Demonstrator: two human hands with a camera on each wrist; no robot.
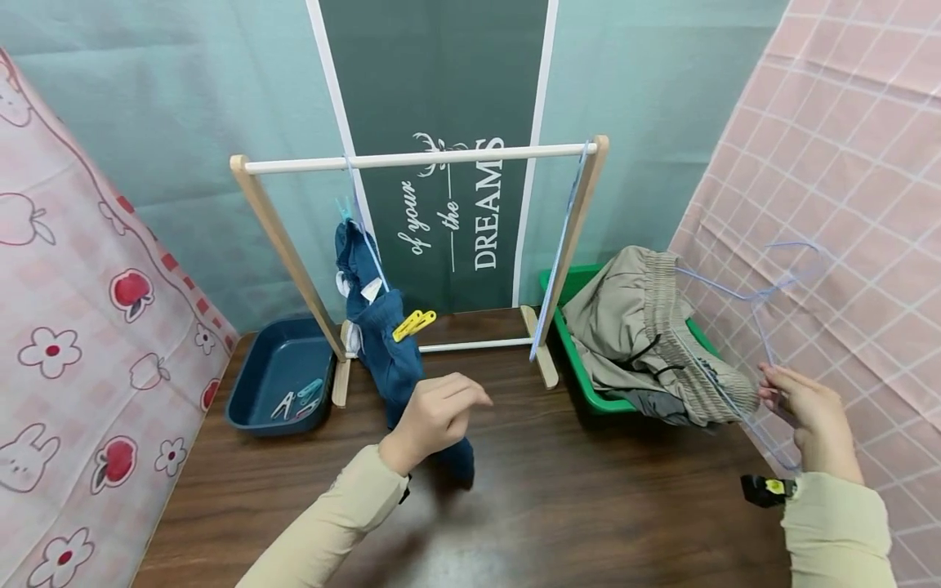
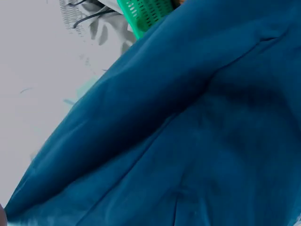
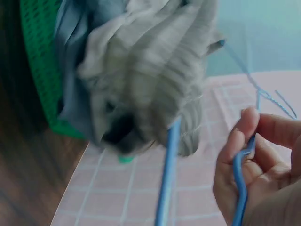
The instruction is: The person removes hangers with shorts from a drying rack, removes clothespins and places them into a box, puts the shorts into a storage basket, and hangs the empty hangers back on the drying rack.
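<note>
My left hand (image 1: 441,408), fingers curled, is at the lower part of the blue trousers (image 1: 375,327). In the left wrist view, their cloth (image 2: 188,132) draws in to a fingertip at the lower left corner. A blue wire hanger on the rack carries the trousers, with a yellow clothespin (image 1: 414,325) at the waist. My right hand (image 1: 812,416) pinches a second blue wire hanger (image 1: 764,291) by its side. This hanger runs into the elastic waistband of grey-beige trousers (image 1: 625,302), which lie over the green basket (image 1: 581,363).
The wooden rack with a white bar (image 1: 478,153) stands at the back of the brown table (image 1: 573,506). Another blue hanger (image 1: 562,253) hangs at its right post. A dark blue bin (image 1: 275,359) holding several clothespins is at left. Printed cloths form the walls.
</note>
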